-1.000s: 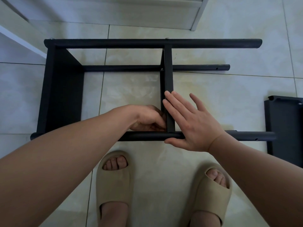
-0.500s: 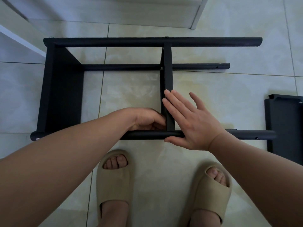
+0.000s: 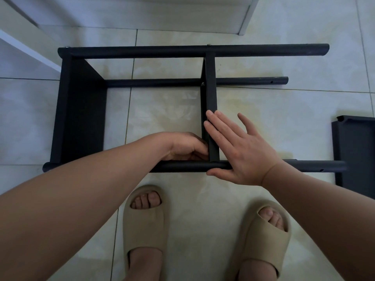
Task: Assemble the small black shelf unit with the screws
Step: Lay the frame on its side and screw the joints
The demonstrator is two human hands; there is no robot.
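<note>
Here the right hand (image 3: 241, 151) lies flat on the shelf unit (image 3: 81, 110).

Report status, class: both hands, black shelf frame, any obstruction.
Right hand flat, pressing the black divider panel. Left hand curled at its joint with the near black round tube; contents hidden. Nothing blocking; spare black panel lies apart, right.

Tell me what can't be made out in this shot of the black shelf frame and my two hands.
1. Head view: whatever the left hand pinches, if anything, is hidden by its own curled fingers and the middle panel.
2. Head view: the joint between the middle panel and the near pole is covered by the right hand, which lies flat on it.
3. Head view: the loose panel is cut off by the picture's right edge.
</note>
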